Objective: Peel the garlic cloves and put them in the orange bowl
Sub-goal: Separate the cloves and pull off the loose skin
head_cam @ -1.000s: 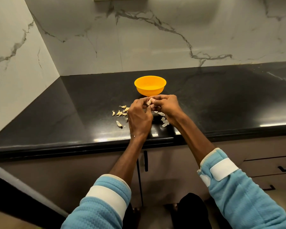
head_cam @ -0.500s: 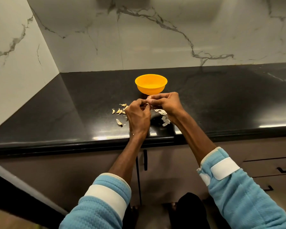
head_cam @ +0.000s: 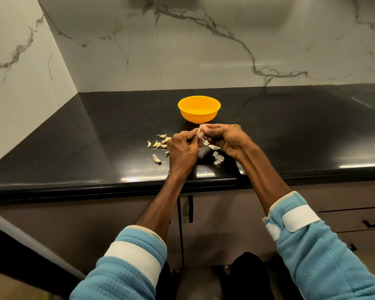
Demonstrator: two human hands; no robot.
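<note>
both hands meet just near of the orange bowl (head_cam: 199,109), left hand (head_cam: 182,151) and right hand (head_cam: 224,137) each pinching one garlic clove (head_cam: 201,131) to strip its skin, likely kept close for a short drop. unpeeled cloves (head_cam: 159,144) lie left, peels (head_cam: 217,156) right on the counter (head_cam: 95,137). no writing visible.

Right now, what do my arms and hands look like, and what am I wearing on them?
The left hand and right hand are bare: no gloves, no watch at either wrist. Both forearms are uncovered, since the left sleeve and right sleeve, light blue textured fabric with a cream edge, sit pushed up near the elbows. Each sleeve carries a white band near its cuff.
</note>
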